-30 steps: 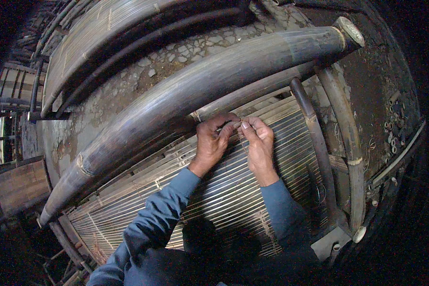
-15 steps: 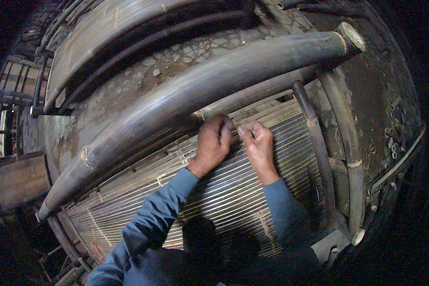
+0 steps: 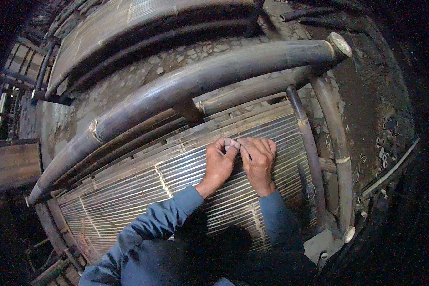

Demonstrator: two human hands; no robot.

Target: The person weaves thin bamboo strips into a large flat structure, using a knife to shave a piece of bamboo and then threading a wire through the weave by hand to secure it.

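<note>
My left hand [image 3: 220, 164] and my right hand [image 3: 259, 164] meet above a slatted bamboo seat [image 3: 124, 200]. Thumb and fingers are pinched together on both, tip to tip. Whatever lies between the fingertips is too small to make out. Just beyond them runs the seat's far edge, where thin reddish strands seem to cross the slats. A thick dark bamboo pole [image 3: 214, 71] arches along the far side, above a second bamboo rail [image 3: 252, 93]. On the slats to the right lie a dark, narrow, blade-like piece [image 3: 302, 178] and a thin loop of strand [image 3: 310, 191].
A slimmer bamboo post [image 3: 306, 138] and a thick bamboo leg [image 3: 336, 128] bound the seat on the right. Another bamboo bench [image 3: 152, 12] stands across the cracked stone floor [image 3: 176, 57]. Cut bamboo rings [image 3: 381, 152] lie at the right, with a wooden board [image 3: 14, 164] at the left.
Both hands have come down a little toward me and closer together. The left hand, blurred before, is now sharp. The whole view has shifted slightly.
</note>
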